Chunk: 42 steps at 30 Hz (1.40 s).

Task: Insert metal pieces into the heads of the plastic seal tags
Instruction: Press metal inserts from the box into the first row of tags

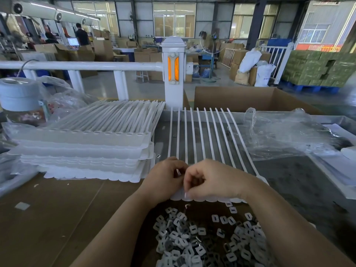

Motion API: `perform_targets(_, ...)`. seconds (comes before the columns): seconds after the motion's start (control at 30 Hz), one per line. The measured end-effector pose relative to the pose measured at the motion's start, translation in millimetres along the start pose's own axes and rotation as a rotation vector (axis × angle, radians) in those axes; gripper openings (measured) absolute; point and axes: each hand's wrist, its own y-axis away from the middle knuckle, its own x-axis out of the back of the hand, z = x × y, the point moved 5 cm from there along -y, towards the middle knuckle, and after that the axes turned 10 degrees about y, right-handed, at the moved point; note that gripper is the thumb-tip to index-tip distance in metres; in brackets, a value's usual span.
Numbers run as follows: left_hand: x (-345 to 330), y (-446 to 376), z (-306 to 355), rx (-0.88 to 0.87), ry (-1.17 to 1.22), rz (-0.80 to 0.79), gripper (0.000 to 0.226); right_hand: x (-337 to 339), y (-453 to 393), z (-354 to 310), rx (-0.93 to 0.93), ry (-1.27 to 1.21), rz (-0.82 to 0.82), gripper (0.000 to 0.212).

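Observation:
A white strip of joined plastic seal tags (pixel 200 132) lies on the table with its tails fanning away from me and its row of heads (pixel 215 199) nearest me. My left hand (pixel 163 182) and my right hand (pixel 213 182) sit side by side on the left end of that row, fingers curled and pinching at a head. Any metal piece between my fingertips is hidden. A heap of small flat metal pieces (pixel 202 237) with slots lies between my forearms.
A tall stack of white tag strips (pixel 86 147) stands at the left. Crumpled clear plastic (pixel 285 132) lies at the right, an open cardboard box (pixel 250 99) behind it. A white post with orange reflectors (pixel 172 70) and a rail stand beyond the table.

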Motion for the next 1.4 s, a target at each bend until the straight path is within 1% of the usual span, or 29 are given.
perform_targets(0.07, 0.5, -0.8, 1.6, 0.024, 0.124, 0.018, 0.016, 12.0, 0.8, 7.6, -0.052, -0.026, 0.231, 0.010)
perform_targets(0.13, 0.6, -2.1, 4.2, 0.057, 0.311, 0.028, 0.023, 19.5, 1.9, 10.7, -0.051, -0.060, 0.394, 0.012)
perform_targets(0.23, 2.4, -2.8, 5.8, 0.126, 0.568, 0.013, 0.028, 22.3, 2.3, 9.3, -0.012, -0.058, 0.528, 0.014)
perform_targets(0.33, 5.8, -1.6, -0.4, 0.211, 0.747, 0.041, 0.022, 23.6, 1.6, 9.1, -0.009, 0.018, 0.608, 0.014)
perform_targets(0.4, 6.0, -1.1, -4.0, 0.254, 0.840, 0.051, 0.011, 23.9, 1.4, 10.1, -0.014, 0.039, 0.622, 0.014)
perform_targets(0.47, 4.4, -0.5, -5.2, 0.288, 0.894, 0.045, 0.008, 23.7, 1.6, 10.4, -0.013, 0.034, 0.617, 0.014)
perform_targets(0.6, 0.8, -0.2, -4.4, 0.327, 0.994, 0.010, 0.018, 23.7, 2.5, 8.9, -0.007, 0.026, 0.607, 0.013)
perform_targets(0.7, 2.9, -0.7, -5.9, 0.335, 1.005, 0.046, 0.026, 24.5, 2.5, 9.7, -0.018, -0.007, 0.610, 0.012)
perform_targets(0.8, 3.0, -1.4, -7.2, 0.334, 1.001, 0.082, 0.031, 23.7, 2.0, 12.4, -0.052, -0.048, 0.580, 0.011)
perform_targets(0.93, 2.4, -2.5, -10.0, 0.317, 0.984, 0.115, 0.022, 21.9, 1.9, 13.0, -0.095, -0.075, 0.543, 0.011)
perform_targets(1.07, 5.6, -2.9, -8.9, 0.238, 0.902, 0.151, 0.021, 22.1, 1.7, 16.3, -0.177, -0.135, 0.543, 0.005)
perform_targets(1.2, 4.8, -3.2, -2.3, 0.148, 0.845, 0.156, 0.020, 21.6, 2.7, 24.4, -0.273, -0.245, 0.524, 0.010)
perform_targets(1.4, 4.5, -3.3, 3.3, 0.075, 0.725, 0.173, 0.020, 19.9, 1.8, 26.3, -0.279, -0.300, 0.474, 0.009)
